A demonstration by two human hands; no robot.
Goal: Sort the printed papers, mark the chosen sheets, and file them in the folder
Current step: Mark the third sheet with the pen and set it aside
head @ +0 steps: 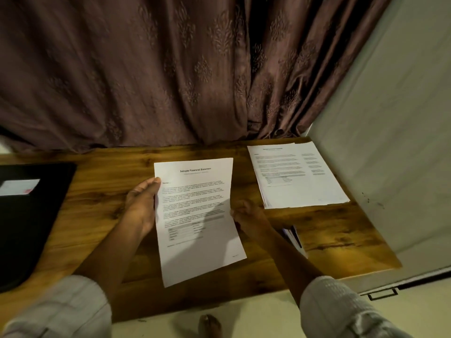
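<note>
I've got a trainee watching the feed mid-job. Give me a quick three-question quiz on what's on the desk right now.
1. True or false: both hands hold the sheet.
2. Where is the stack relative to the held sheet? A) to its right, by the wall B) under it C) on the folder
3. What heading is printed on the held sheet?

Key
1. True: the left hand grips its left edge, the right hand its right edge.
2. A. The folder lies at the far left of the desk.
3. "Sample Financial Statement".
</note>
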